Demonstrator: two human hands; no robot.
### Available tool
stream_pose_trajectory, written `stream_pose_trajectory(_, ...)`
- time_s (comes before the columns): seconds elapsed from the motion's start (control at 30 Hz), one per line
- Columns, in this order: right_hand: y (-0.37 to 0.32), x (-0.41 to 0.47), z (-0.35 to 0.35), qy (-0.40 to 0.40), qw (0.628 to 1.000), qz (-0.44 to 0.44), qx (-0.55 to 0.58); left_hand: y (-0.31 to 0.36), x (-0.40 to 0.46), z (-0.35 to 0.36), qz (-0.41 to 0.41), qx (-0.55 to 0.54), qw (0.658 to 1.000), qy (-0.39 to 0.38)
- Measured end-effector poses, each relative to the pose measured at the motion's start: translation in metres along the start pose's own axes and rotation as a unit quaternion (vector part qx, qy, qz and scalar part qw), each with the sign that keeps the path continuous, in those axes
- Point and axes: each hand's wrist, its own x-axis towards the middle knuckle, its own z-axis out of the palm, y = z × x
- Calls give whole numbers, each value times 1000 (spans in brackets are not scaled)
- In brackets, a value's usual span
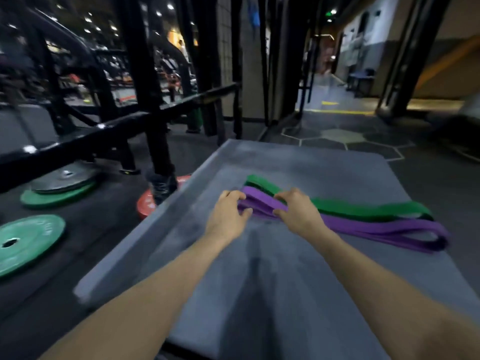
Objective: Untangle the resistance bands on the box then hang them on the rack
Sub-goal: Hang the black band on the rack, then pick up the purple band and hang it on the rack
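A: What's sitting closest to you?

B: Your two bare forearms are reaching out over the gray box [298,281], which is filling the lower middle of the view.

A: And what are your hands doing?

B: Your left hand [228,214] is gripping the near end of the purple band [376,227], fingers curling over the top and thumb pressing in from below. Your right hand [298,211] is pinching the same band just beside it, fingers curling round the strap.

A: Where are the bands lying?

B: Both are lying on top of the box, running from your hands out toward the right edge. The green band [363,207] is sitting just behind the purple one, touching it along most of its length. The purple loop is ending near the box's right edge. Whether the two are crossing under your hands, you cannot tell.

A: What's surrounding the box?

B: A black rack [145,74] is standing to your left, its low bar running past the box's far left corner. Weight plates are lying on the dark floor: a green plate [28,242] at far left, a gray plate [65,178] stacked on another green one behind it, and a red plate [146,203] just beside the box's left edge.
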Motion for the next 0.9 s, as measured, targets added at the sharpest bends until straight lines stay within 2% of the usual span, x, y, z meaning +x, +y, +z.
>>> stream_pose_trajectory(0.17,77,3,7,-2,998,59,-21,1,32,68,-33,-65,997,9)
stream_pose_trajectory(0.33,125,5,19,4,994,92,-56,-13,71,106,-103,-135,975,141)
stream_pose_trajectory(0.43,147,3,24,1,991,95,-89,-22,92,119,-181,-121,962,167)
stream_pose_trajectory(0.53,163,2,27,5,990,89,-114,-36,110,135,-245,-102,959,102)
stream_pose_trajectory(0.63,170,4,30,12,987,92,-132,-47,114,147,-240,-57,969,24)
stream_pose_trajectory(0.8,173,4,38,17,985,96,-141,-43,121,141,-243,15,968,-58)
stream_pose_trajectory(0.9,174,3,43,4,985,96,-143,-44,126,134,-278,-1,956,-93)
